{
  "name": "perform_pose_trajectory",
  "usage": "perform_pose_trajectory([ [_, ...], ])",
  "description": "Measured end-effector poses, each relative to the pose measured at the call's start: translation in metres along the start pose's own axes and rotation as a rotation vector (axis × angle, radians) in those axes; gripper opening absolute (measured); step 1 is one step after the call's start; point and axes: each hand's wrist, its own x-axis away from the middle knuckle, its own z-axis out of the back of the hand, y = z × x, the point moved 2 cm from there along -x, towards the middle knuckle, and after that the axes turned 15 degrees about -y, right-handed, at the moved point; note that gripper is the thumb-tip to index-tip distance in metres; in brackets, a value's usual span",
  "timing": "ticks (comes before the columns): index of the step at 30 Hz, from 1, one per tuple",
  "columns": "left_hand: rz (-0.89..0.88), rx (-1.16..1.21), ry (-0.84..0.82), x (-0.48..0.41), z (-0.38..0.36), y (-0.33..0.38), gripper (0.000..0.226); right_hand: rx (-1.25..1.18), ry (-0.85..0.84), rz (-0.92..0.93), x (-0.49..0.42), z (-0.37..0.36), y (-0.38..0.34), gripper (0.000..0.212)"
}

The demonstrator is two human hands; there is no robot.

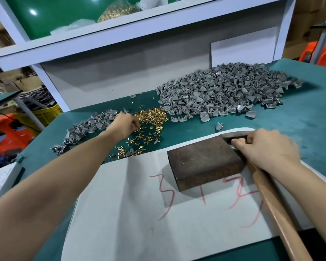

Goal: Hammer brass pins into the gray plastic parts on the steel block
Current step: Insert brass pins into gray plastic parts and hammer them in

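Step in hand: fetching stock. No pin is being driven, and the top of the steel block (pixel 203 161) carries no part.
Left hand: the left hand (pixel 125 125) reaches out to the heap of brass pins (pixel 151 114) toward the table's back edge. Its fingers are bunched down among them, and whether they have a pin yet cannot be told.
Right hand: the right hand (pixel 267 147) grasps the hammer (pixel 271 194) close under its head. The head lies against the block's right side and the wooden handle runs back toward the front right corner.
Block: on a white sheet (pixel 130 204) at the table's (pixel 299 125) front edge.
Gray parts: a large heap (pixel 224 91) toward the back right corner and a smaller heap (pixel 88 127) by the left edge, just beside the left hand.
Next move, as a judgement: a single pin must be pinched clear of its neighbours, a gray part brought to the block and seated steadily with the pin upright in it. The right hand probably needs to slide down the handle before any swing.
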Motion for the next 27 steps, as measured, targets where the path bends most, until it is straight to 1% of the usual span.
perform_pose_trajectory([
  [4,-0.022,-0.035,-0.034,-0.001,0.002,0.0,0.016,0.005,0.012,-0.005,-0.001,0.0,0.0,0.046],
  [7,0.018,0.022,0.001,0.0,0.007,-0.002,0.01,0.002,0.01,-0.006,-0.002,0.0,0.0,0.047],
  [12,0.069,0.075,-0.025,0.005,0.013,0.002,0.007,-0.018,-0.007,-0.022,-0.004,0.0,0.003,0.048],
  [14,0.065,0.189,0.024,0.012,0.022,0.016,0.007,-0.031,-0.019,-0.027,-0.004,-0.001,0.001,0.048],
  [16,-0.025,0.46,0.058,0.025,0.034,0.045,0.01,-0.087,0.025,-0.038,-0.003,0.002,0.001,0.047],
  [17,-0.099,0.633,0.057,0.035,0.039,0.064,0.012,-0.129,0.094,-0.013,-0.001,0.006,0.0,0.044],
  [18,-0.176,0.794,0.045,0.047,0.043,0.083,0.013,-0.188,0.185,0.061,0.001,0.011,-0.003,0.039],
  [19,-0.248,0.936,0.022,0.058,0.043,0.102,0.014,-0.282,0.283,0.199,0.005,0.016,-0.008,0.031],
  [20,-0.305,1.055,-0.014,0.068,0.04,0.119,0.017,-0.413,0.357,0.377,0.012,0.021,-0.016,0.021],
  [21,-0.343,1.146,-0.064,0.077,0.034,0.136,0.021,-0.545,0.381,0.566,0.022,0.024,-0.027,0.014],
  [22,-0.359,1.204,-0.117,0.085,0.026,0.151,0.026,-0.634,0.383,0.731,0.033,0.025,-0.037,0.013],
  [23,-0.363,1.25,-0.164,0.091,0.018,0.164,0.029,-0.669,0.384,0.843,0.041,0.023,-0.045,0.015],
  [25,-0.345,1.372,-0.204,0.097,0.005,0.179,0.031,-0.613,0.382,0.939,0.049,0.018,-0.053,0.016],
  [27,-0.322,1.488,-0.198,0.098,-0.002,0.184,0.027,-0.55,0.374,0.96,0.048,0.017,-0.053,0.014],
])
